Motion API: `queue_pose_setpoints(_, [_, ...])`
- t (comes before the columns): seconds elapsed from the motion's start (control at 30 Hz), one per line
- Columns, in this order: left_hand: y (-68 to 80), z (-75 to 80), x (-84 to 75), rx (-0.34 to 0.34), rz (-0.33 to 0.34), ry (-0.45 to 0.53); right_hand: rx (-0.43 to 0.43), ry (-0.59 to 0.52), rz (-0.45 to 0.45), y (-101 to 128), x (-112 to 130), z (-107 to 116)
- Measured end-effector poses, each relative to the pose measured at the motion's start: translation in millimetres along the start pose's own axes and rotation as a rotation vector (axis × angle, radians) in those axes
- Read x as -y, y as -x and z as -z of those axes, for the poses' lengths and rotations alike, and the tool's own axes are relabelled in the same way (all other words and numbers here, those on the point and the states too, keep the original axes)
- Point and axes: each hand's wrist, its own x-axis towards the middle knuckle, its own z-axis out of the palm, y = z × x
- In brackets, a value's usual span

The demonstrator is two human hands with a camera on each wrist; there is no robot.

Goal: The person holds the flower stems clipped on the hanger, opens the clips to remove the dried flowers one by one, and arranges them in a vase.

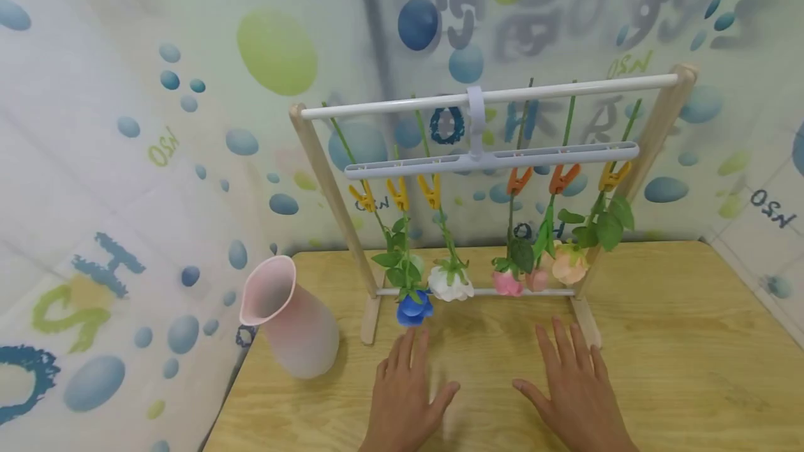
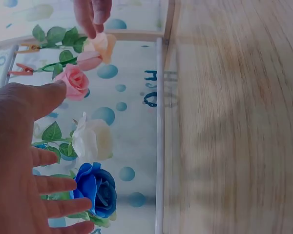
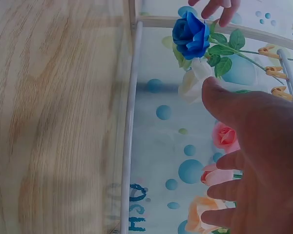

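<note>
Nearest the two flat hands, artificial flowers hang head-down from clips on a white plastic hanger bar (image 1: 493, 157): a deep blue fabric rose (image 1: 414, 307) lowest at the left, a white fabric rose (image 1: 450, 284) just beside it, then a pink fabric rose (image 1: 506, 282) and a peach fabric rose (image 1: 570, 265) further right

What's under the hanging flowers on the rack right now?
Bare wooden table and the rack's lower white rail. Both hands, left hand and right hand, lie flat in front, holding nothing.

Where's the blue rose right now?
In the head view the blue rose hangs head-down at the rack's left end, beside the white rose, just beyond the left hand on the wooden table.
</note>
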Motion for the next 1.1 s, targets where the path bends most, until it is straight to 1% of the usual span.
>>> queue_pose_setpoints(0.13, [-2.7,-0.9,-1.7,-0.09,-0.014,0.017,0.042,-0.014,-0.025,-2,1,4])
queue_pose_setpoints(0.23, [-6.7,1.4,-3.1,-0.125,-0.015,0.052,0.051,-0.017,-0.04,-4,2,6])
queue_pose_setpoints(0.3, [-10.6,4.1,-4.3,-0.139,-0.017,0.073,0.039,-0.019,-0.043,-6,1,6])
queue_pose_setpoints(0.43, [-22.1,9.9,-7.1,-0.171,-0.035,0.108,-0.036,-0.038,-0.015,-9,-2,6])
queue_pose_setpoints(0.63, [-46.3,20.1,-15.1,-0.186,-0.062,0.188,-0.16,-0.103,0.028,-17,-11,8])
queue_pose_setpoints(0.77, [-63.9,26.5,-24.1,-0.209,-0.085,0.234,-0.213,-0.122,0.021,-22,-15,10])
queue_pose_setpoints(0.9, [-79.8,31.7,-33.2,-0.22,-0.115,0.266,-0.242,-0.164,-0.022,-27,-14,14])
queue_pose_setpoints(1.1, [-93.9,35.1,-41.9,-0.238,-0.14,0.294,-0.332,-0.223,-0.045,-35,-16,18])
